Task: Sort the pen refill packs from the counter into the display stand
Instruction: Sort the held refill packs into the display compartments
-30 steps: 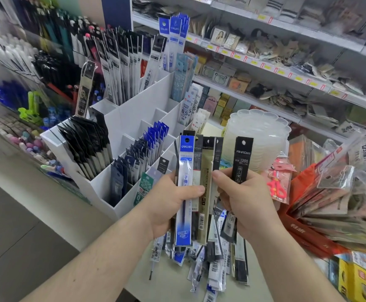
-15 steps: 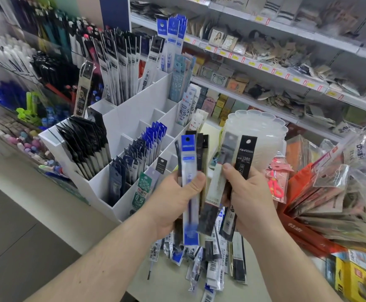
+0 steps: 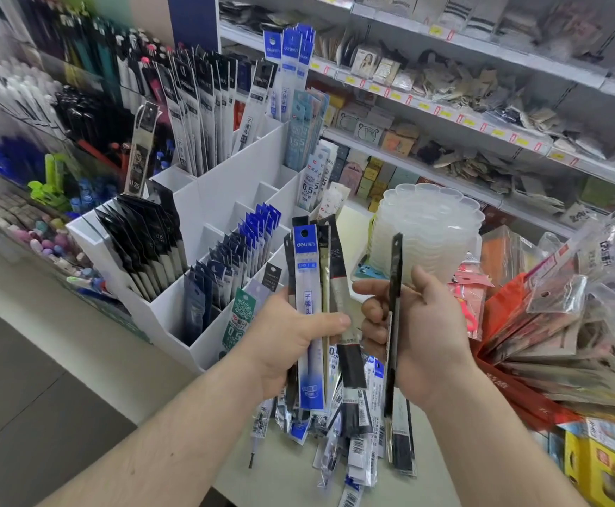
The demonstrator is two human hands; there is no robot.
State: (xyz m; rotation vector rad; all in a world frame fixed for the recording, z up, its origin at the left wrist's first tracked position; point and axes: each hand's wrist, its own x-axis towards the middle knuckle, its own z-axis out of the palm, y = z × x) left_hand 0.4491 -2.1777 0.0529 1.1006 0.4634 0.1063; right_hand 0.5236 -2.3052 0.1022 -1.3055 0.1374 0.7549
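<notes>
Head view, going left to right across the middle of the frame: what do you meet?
White display stand → left hand gripping a blue refill pack → right hand holding a black refill pack → fanned clear packets.

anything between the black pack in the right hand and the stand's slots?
Partly. The left hand holds a fan of packs upright between the black pack in the right hand and the display stand. Going over or behind the fan, nothing else visible blocks the open slots.

Upright refill packs (image 3: 309,316) beside white display stand (image 3: 225,184)
</notes>
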